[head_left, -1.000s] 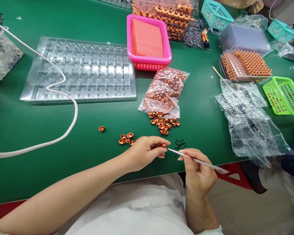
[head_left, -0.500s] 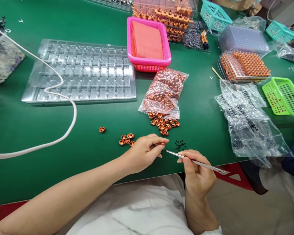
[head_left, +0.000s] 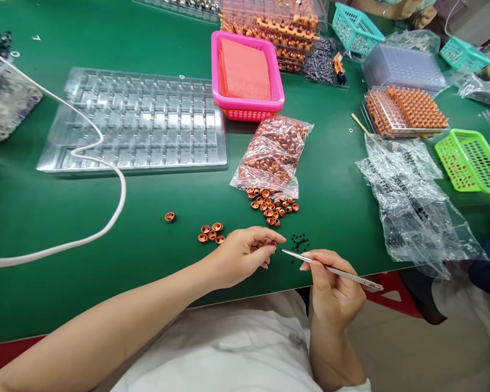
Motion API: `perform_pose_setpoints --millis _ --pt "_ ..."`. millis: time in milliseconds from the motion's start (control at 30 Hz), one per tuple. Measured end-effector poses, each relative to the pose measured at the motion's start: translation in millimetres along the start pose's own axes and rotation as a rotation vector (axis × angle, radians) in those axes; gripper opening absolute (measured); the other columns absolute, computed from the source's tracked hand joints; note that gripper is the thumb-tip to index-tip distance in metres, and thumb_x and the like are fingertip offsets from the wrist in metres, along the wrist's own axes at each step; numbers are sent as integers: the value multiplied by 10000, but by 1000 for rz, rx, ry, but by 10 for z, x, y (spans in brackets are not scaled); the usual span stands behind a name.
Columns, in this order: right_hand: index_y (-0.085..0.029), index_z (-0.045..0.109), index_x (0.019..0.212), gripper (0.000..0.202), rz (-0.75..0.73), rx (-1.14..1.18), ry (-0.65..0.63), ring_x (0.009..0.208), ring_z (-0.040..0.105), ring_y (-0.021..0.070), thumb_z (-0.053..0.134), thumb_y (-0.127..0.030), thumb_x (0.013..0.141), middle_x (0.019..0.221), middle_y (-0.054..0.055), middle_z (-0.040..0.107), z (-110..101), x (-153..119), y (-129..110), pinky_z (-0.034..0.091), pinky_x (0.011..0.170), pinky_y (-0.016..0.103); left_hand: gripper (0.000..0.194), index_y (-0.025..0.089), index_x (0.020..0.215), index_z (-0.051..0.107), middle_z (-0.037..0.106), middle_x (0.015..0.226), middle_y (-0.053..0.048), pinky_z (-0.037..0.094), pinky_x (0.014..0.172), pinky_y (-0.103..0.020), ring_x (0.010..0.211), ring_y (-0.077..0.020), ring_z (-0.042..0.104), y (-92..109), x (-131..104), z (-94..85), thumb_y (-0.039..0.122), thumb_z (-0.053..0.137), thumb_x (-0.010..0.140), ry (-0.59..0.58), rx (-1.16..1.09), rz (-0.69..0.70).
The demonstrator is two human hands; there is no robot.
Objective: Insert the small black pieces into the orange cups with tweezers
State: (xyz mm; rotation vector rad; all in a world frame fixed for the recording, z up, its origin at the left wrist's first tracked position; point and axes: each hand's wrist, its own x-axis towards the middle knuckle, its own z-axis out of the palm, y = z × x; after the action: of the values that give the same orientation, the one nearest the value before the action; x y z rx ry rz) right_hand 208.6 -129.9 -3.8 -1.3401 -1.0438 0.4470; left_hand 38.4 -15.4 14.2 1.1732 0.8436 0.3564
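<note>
My left hand [head_left: 243, 256] is closed on a small orange cup-shaped part, mostly covered by the fingers; its index finger reaches out past the thumb. Between the thumb and fingers of my right hand [head_left: 335, 286] are silver tweezers [head_left: 343, 275], pointing left. Their tip is a short way from the left fingertips, and a tiny dark speck shows at it. Just beyond the tweezers lie scattered small black beads [head_left: 300, 242]. A small group of orange cups [head_left: 212, 235] sits left of my left hand, and a pile of orange cups [head_left: 271, 207] lies above it.
Behind the pile is a clear bag of orange parts [head_left: 273, 152]. A pink basket [head_left: 280, 92] and a clear compartment tray [head_left: 147, 160] stand farther back. A white cable [head_left: 120, 201] crosses the left side. Plastic bags [head_left: 416, 212] and a green basket [head_left: 465, 163] lie right.
My right hand and the tweezers have shifted slightly right. The left index finger has stretched farther out, and the orange cup is now more hidden in the left fingers.
</note>
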Motion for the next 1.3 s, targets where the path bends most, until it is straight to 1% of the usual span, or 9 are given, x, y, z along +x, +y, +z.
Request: perform_pose_setpoints --millis 100,233,333,433,700,833,1000,1133,1300 --pt "-233 729 1042 196 5 -10 0 755 721 173 678 -82 928 924 23 769 -2 -10 3 601 646 322 267 119 1081 735 638 728 16 576 673 -235 652 -113 650 4 4 0 265 639 879 1 -6 1" --pt "-230 728 1041 187 -5 -22 0 729 718 160 681 -87 929 932 23 771 -10 1 5 600 637 309 308 125 1071 722 661 777 16 597 660 -254 630 -108 644 -27 24 10 299 716 817 -16 -94 -52" --pt "-229 729 1049 204 -14 -27 18 744 720 162 678 -74 927 942 23 772 -27 14 -5 604 653 317 335 132 1039 719 704 813 -2 612 686 -275 679 -133 684 -57 32 19 303 769 756 -18 -146 -69" --pt "-230 731 1059 224 -16 -37 12 770 728 172 673 -61 925 950 23 776 -56 24 -12 608 661 328 298 142 994 724 732 798 -13 603 707 -278 718 -157 709 -70 32 23 287 775 738 6 -120 -42" --pt "-242 732 1099 293 -76 -57 -116 803 741 178 676 -27 910 980 25 785 -103 69 -16 628 664 334 198 172 938 798 755 784 -15 515 667 -246 678 -136 633 -77 20 -5 294 795 782 90 183 154" --pt "-247 726 1109 306 -109 -71 -153 810 744 177 668 -21 911 969 22 783 -90 79 -17 635 685 338 185 170 956 787 766 818 -21 538 697 -247 724 -148 668 -88 26 -6 283 770 810 102 208 181" --pt "-244 721 1088 286 -108 -107 -150 813 742 176 672 -26 909 977 28 786 -84 64 -4 628 650 312 195 173 1000 778 789 860 -30 571 715 -246 752 -155 703 -90 24 0 286 710 857 101 224 202" --pt "-242 717 1089 279 -117 -127 -149 827 743 184 661 -31 916 965 34 784 -85 74 -2 634 660 325 210 178 1030 779 802 899 -38 588 728 -255 786 -168 725 -96 14 2 277 674 877 101 256 231" --pt "-244 710 1112 310 -176 -178 -200 845 754 192 663 -19 904 977 43 788 -116 108 -9 643 667 329 192 184 1026 783 809 933 -43 597 740 -264 783 -170 730 -107 7 6 258 677 884 106 281 250"
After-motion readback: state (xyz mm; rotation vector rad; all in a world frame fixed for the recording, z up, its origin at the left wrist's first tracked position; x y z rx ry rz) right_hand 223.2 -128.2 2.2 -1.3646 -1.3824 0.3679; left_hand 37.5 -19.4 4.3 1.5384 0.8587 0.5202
